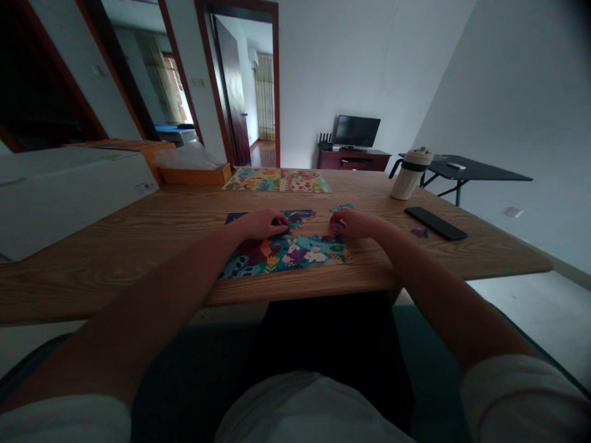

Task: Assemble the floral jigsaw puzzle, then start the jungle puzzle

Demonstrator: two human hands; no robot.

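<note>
A partly assembled jigsaw puzzle (277, 255) lies on the table before me, dark blue and teal with white rabbits and plants. A gap runs through its middle and right side. My left hand (262, 224) rests on its upper left part, fingers curled and closed; whatever is under the fingertips is hidden. At the gap's right end my right hand (353, 223) is closed in a pinch on a small purple puzzle piece (338, 227). Just beyond that hand sits a small joined cluster of puzzle pieces (341, 207).
Loose purple pieces (420, 232) lie beside a black phone-like slab (435, 223) on the right. Behind it stands a white flask (410, 175). A colourful finished picture (277, 180) lies at the far edge. A white box (74, 197) and an orange tray (196, 176) occupy the left.
</note>
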